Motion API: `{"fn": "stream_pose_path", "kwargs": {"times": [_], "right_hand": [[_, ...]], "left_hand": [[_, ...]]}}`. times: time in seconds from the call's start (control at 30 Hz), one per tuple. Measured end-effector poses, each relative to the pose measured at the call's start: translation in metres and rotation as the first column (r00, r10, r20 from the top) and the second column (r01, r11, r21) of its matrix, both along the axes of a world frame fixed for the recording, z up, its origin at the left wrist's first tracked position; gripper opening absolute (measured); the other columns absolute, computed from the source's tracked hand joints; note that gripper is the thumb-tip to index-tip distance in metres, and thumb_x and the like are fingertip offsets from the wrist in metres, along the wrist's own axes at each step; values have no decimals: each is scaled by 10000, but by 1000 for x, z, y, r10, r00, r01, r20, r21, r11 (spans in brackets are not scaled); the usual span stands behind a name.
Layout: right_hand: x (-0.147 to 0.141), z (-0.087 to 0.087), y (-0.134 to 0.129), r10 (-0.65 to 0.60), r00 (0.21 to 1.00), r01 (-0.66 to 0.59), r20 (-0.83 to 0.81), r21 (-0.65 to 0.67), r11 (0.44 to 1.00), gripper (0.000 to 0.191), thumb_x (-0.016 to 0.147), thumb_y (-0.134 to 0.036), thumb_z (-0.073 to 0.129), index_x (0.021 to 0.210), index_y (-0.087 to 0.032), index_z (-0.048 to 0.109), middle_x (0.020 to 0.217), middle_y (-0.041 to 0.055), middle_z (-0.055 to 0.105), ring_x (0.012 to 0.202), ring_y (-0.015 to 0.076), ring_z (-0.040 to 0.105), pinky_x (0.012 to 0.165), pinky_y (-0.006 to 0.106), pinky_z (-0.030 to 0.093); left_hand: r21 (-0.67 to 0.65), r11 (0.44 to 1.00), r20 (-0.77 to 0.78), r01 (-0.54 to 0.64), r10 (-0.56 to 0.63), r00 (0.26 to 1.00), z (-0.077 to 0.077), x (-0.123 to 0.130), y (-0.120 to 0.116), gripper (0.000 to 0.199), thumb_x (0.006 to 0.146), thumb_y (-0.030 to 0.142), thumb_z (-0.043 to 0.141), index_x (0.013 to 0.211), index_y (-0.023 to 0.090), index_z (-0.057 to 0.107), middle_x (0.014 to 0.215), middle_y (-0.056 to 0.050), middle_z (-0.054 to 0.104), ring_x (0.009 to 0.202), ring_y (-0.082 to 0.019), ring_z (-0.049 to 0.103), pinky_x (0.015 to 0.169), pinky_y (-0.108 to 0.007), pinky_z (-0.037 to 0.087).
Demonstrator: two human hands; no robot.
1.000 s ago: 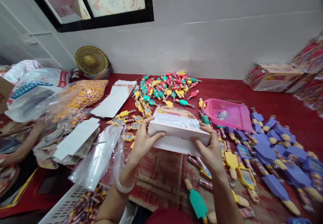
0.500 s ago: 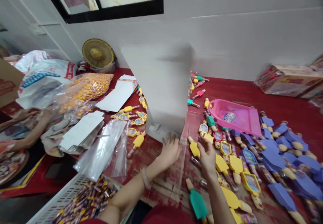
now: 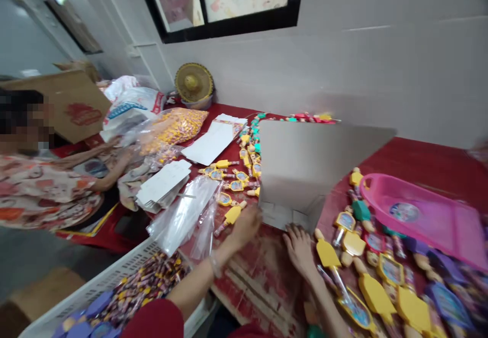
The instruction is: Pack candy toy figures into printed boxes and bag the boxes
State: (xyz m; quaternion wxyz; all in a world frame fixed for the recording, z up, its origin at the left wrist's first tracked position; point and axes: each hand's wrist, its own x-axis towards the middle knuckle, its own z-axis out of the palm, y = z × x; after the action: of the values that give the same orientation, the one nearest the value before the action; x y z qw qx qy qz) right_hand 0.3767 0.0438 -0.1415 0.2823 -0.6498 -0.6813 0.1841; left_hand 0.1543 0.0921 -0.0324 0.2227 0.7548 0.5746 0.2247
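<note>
One white carton (image 3: 301,165) stands on the bench (image 3: 263,259) just beyond our right grip (image 3: 298,249), which lies spread open at its near edge. We cannot tell whether our left grip (image 3: 247,223), by the carton's left corner, is closed; a pink tub (image 3: 438,218) lies right of both.

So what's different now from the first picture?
The white cardboard box was held at both ends; now it's been lowered, opened, onto the red table. The right hand lies at its front edge; the left hand is by its near left corner. The pink plastic tray and round straw-coloured hat stayed put.
</note>
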Motion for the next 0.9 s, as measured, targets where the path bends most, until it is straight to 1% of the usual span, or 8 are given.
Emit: {"fn": "stream_pose_path", "kwargs": {"times": [0.07, 0.17, 0.23, 0.33, 0.5, 0.67, 0.8, 0.9], "right_hand": [[3, -19, -2, 10, 981, -23, 195, 65, 998, 596, 975, -502, 314, 1307, -137, 648, 1375, 204, 598, 1351, 396, 463, 1147, 615, 273], [3, -32, -5, -7, 942, -36, 336, 122, 992, 587, 973, -475, 331, 1359, -123, 598, 1408, 216, 562, 1345, 412, 442, 1144, 615, 265], [2, -34, -5, -12, 924, -40, 382, 126, 991, 572, 966, -468, 338, 1362, -138, 587, 1405, 209, 562, 1336, 416, 442, 1136, 617, 271], [-1, -33, -3, -14, 907, -40, 421, 121, 992, 557, 958, -462, 353, 1367, -160, 578, 1404, 189, 565, 1330, 410, 444, 1141, 605, 269], [0, -30, -3, -3, 908, -42, 418, 99, 994, 565, 938, -454, 396, 1376, -139, 563, 1420, 199, 553, 1345, 414, 425, 1145, 601, 266], [6, -27, -4, 44, 922, -76, 384, 67, 995, 531, 908, -408, 433, 1367, -175, 562, 1432, 179, 553, 1335, 392, 450, 1144, 598, 277], [7, -23, -1, 39, 957, -56, 288, 48, 997, 506, 888, -401, 459, 1310, -164, 607, 1423, 187, 563, 1345, 396, 453, 1149, 607, 275], [-8, 4, -5, -49, 997, 48, 53, 32, 998, 528, 904, -514, 448, 1233, -157, 654, 1377, 210, 594, 1399, 428, 397, 1154, 674, 221]], "left_hand": [[31, 968, -89, -249, 250, 964, 23, -77, 23, 393, 978, 254, 397, 1279, 166, 633, 1371, -153, 637, 1346, -279, 556, 1172, -430, 391], [92, 819, -256, -567, 569, 781, 54, -183, 51, 480, 961, 205, 397, 1384, -3, 489, 1536, -308, 410, 1493, -367, 327, 1200, -543, 271], [93, 734, -359, -673, 655, 665, 65, -231, 60, 467, 925, 218, 478, 1302, -56, 518, 1456, -376, 452, 1435, -430, 376, 1128, -577, 325], [56, 713, -475, -699, 634, 610, 66, -265, 62, 331, 901, 239, 539, 1114, 2, 626, 1235, -318, 632, 1180, -388, 608, 973, -466, 452], [63, 751, -560, -658, 572, 599, 65, -276, 56, 262, 923, 280, 539, 1025, 88, 686, 1081, -212, 719, 1006, -330, 680, 848, -367, 469], [238, 700, -507, -674, 681, 529, 84, -269, 46, 461, 1018, 252, 279, 1269, 87, 628, 1155, -224, 698, 1110, -351, 652, 851, -383, 460], [313, 639, -268, -702, 769, 580, 101, -241, 26, 426, 1006, 320, 354, 1220, 111, 658, 1132, -191, 715, 1087, -335, 652, 894, -389, 464], [214, 673, 103, -708, 706, 701, 99, -189, -3, 425, 1000, 450, 388, 1131, 148, 657, 1032, -130, 727, 957, -279, 666, 857, -362, 490]]}}
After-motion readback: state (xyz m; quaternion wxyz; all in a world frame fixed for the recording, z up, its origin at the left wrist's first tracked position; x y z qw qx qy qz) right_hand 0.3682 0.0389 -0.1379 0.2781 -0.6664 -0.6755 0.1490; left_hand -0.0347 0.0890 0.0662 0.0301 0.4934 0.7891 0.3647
